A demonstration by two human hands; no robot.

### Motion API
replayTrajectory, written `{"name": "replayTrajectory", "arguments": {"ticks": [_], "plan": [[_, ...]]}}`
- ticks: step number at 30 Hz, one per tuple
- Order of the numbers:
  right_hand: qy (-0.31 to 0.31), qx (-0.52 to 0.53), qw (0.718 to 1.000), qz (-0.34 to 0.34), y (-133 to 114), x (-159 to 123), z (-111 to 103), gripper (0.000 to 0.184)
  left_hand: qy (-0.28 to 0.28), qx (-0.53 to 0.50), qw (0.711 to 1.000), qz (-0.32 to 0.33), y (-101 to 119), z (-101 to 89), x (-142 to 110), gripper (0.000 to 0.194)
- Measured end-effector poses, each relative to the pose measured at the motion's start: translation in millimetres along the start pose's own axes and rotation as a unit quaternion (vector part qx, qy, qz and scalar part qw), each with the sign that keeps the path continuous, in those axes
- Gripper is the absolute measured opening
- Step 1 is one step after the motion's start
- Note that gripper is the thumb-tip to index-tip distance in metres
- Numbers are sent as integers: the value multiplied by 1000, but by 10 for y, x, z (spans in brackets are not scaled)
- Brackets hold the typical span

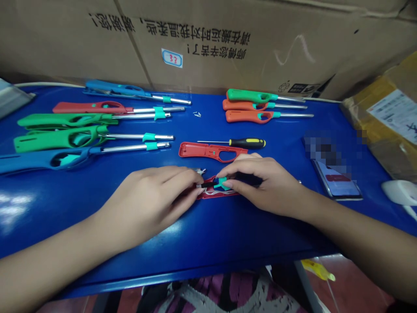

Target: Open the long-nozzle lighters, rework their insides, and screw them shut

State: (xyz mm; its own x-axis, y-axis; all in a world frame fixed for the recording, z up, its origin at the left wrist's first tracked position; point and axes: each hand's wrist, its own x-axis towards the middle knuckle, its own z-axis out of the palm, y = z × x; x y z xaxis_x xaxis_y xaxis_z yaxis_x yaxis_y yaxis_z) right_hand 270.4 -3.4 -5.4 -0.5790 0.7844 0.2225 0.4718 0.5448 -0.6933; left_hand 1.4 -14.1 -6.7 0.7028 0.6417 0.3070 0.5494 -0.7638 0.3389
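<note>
Landmark = screwdriver (248,143), black/yellow handle, on the blue table (182,243). Just below it lies a loose red half-shell (197,150), inner side up, its R end partly hidden by the R hand (224,179). Further below the screwdriver, b/w both hands, is the other red shell (210,196), w/ thin white wires (213,190); both its ends are covered by fingers, so full outline n/a.

R hand: thumb + index pinch a teal trigger (222,184) at the shell; other fingers curl, partly hidden. L hand (199,182): thumb + fingertips close on the L end of a black part (208,184) in the shell; can't tell if they grip the shell too. A small metal bit (197,170) pokes out behind the L hand, mostly hidden, can't ID.

Well L of the screwdriver: five lighters (2 blue, 2 green, 1 red) (81,138), metal tubes pointing R, teal pcs on the tubes; the lowest blue one is cut off at frame edge. Above the screwdriver, to its L: tiny white pcs (197,114), too small to ID. Above it, to its R: 1 green + 2 orange lighters (249,116), close together. Well R of & below it: phone (340,180), screen partly pixelated.
</note>
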Motion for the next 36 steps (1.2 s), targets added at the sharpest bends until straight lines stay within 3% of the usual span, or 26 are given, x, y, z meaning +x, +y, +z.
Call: {"name": "replayTrajectory", "arguments": {"ticks": [26,36], "plan": [[14,57,998,9,-85,-13,75,9,49,-52,997,0,12,73,1,15],[-92,-27,992,-79,3,-59,-92,29,60,-82,994,-28,31,106,24,12]]}}
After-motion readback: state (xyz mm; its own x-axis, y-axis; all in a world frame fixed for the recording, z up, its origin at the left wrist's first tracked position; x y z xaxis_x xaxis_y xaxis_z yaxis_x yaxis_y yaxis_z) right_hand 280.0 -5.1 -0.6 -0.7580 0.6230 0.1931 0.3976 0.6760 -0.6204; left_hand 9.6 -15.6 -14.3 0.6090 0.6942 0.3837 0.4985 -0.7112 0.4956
